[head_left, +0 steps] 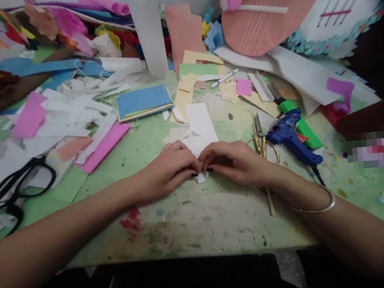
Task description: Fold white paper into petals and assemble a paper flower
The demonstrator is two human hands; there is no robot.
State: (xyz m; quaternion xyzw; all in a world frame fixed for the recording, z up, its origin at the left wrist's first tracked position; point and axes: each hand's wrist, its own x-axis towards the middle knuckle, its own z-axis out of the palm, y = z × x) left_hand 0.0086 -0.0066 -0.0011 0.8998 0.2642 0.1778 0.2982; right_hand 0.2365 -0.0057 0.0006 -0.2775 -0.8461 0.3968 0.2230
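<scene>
My left hand [178, 166] and my right hand [230, 161] meet at the middle of the table, fingertips almost touching. Both pinch a small piece of white paper [201, 177], whose lower tip pokes out beneath the dark-nailed thumbs. Just beyond the fingers lies a white paper strip [201, 120] with a small folded flap at its left; whether it joins the pinched piece is hidden by my fingers. Close by my right wrist are gold-handled scissors [262, 142], blades pointing away. A blue glue gun [292, 137] rests to their right.
A stack of coloured paper [144, 101] sits ahead, below an upright white tube [150, 35]. Paper scraps [64, 106] and black-handled scissors [30, 180] cover the left. Guitar-shaped paper pieces [269, 25] lean at the back right. A marker [225, 78] lies among yellow scraps.
</scene>
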